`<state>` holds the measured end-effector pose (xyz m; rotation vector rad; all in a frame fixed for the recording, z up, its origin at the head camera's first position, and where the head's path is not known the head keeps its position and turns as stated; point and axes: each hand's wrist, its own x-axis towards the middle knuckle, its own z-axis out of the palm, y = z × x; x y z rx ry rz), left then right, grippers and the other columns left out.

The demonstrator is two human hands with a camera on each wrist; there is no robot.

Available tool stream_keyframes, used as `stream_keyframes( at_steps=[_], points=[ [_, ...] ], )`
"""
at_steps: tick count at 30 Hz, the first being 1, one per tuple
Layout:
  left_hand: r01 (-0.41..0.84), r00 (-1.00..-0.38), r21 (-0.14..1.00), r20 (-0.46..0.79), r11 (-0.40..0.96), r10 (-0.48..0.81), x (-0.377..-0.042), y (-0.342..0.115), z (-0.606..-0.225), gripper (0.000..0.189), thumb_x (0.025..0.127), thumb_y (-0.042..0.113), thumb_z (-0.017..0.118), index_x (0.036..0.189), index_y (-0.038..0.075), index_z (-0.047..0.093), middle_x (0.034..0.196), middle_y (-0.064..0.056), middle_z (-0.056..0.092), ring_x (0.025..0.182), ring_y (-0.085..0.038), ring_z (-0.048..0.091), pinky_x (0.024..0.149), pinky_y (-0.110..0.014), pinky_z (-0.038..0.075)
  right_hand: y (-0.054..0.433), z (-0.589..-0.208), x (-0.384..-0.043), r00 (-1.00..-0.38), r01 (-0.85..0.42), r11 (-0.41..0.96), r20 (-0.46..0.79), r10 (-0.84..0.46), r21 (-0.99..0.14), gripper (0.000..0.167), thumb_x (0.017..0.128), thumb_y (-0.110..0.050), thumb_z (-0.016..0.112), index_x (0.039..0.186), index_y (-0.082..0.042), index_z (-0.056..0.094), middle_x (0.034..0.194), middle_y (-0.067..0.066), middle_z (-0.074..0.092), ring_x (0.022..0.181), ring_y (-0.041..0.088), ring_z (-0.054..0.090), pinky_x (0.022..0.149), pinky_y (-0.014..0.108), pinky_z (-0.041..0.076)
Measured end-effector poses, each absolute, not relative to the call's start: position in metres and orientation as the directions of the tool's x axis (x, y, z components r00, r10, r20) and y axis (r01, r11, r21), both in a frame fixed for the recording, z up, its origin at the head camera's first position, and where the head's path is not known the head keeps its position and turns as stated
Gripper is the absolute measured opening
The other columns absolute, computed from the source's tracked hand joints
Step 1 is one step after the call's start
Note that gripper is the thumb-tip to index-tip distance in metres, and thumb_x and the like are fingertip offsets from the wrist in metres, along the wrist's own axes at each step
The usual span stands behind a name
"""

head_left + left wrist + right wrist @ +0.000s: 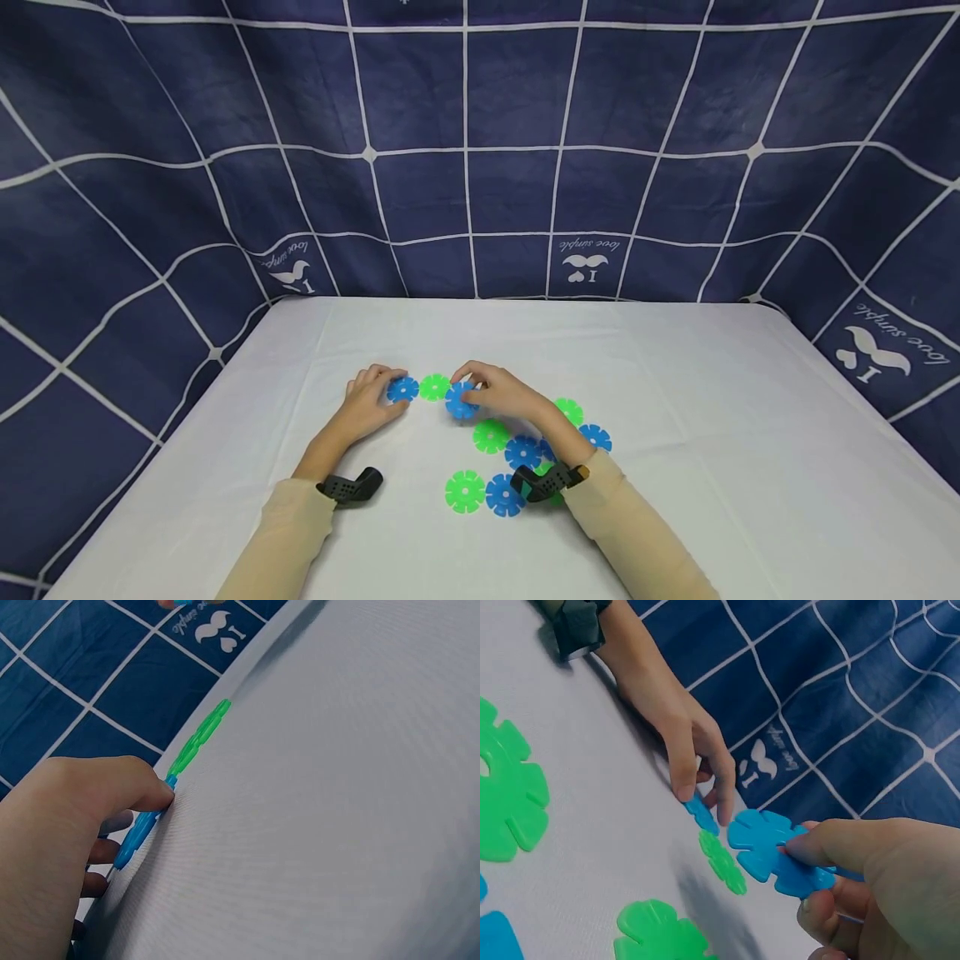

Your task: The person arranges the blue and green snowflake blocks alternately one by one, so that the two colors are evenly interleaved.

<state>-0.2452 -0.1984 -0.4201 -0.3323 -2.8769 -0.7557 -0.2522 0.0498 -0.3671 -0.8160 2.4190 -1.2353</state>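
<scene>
On the white table, my left hand (367, 406) holds a flat blue notched disc (402, 389) by its edges between thumb and fingers. A green notched disc (434, 387) lies flat just right of it; the two look joined edge to edge in the left wrist view, though their slots are too small to tell. My right hand (507, 393) pinches another blue disc (769, 851) between thumb and fingers. That one is raised and tilted above the table, near the green disc's right side, and a gap separates them in the right wrist view.
Loose discs lie about my right forearm: a green one (491, 436), a blue one (522, 452), a green one (465, 492) and several more, some partly hidden by the arm. A dark blue gridded cloth (517, 192) hangs behind the white table (675, 358).
</scene>
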Motion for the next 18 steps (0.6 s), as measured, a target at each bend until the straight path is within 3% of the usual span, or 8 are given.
stream_keyframes(
  at_steps=[10, 15, 18],
  points=[
    [0.255, -0.963, 0.468, 0.202, 0.846, 0.178, -0.246, -0.199, -0.418, 0.051, 0.078, 0.029, 0.063, 0.125, 0.010, 0.052, 0.118, -0.014, 0.047, 0.110, -0.030, 0.040, 0.089, -0.047, 0.026, 0.046, -0.381, -0.261, -0.874, -0.228, 0.404, 0.003, -0.485, -0.886, 0.031, 0.086, -0.010, 0.055, 0.116, -0.009, 0.051, 0.081, 0.004, 0.051, 0.063, 0.013, 0.043, 0.062, 0.024, 0.038],
    [0.260, -0.962, 0.468, 0.203, 0.844, 0.183, -0.246, -0.200, -0.420, 0.052, 0.078, 0.029, 0.063, 0.125, 0.009, 0.052, 0.118, -0.014, 0.048, 0.110, -0.030, 0.040, 0.088, -0.047, 0.026, 0.045, -0.390, -0.262, -0.922, -0.150, 0.395, -0.016, -0.387, -0.906, 0.030, 0.086, -0.009, 0.055, 0.114, -0.008, 0.046, 0.089, 0.008, 0.055, 0.063, 0.017, 0.053, 0.063, 0.027, 0.043],
    [0.256, -0.963, 0.468, 0.199, 0.846, 0.182, -0.245, -0.199, -0.421, 0.052, 0.078, 0.029, 0.063, 0.125, 0.009, 0.052, 0.118, -0.014, 0.048, 0.109, -0.030, 0.040, 0.088, -0.047, 0.026, 0.044, -0.395, -0.261, -0.939, -0.148, 0.420, -0.005, -0.343, -0.896, 0.026, 0.085, -0.010, 0.055, 0.110, -0.009, 0.044, 0.090, 0.006, 0.053, 0.065, 0.015, 0.051, 0.062, 0.024, 0.041]
  ],
)
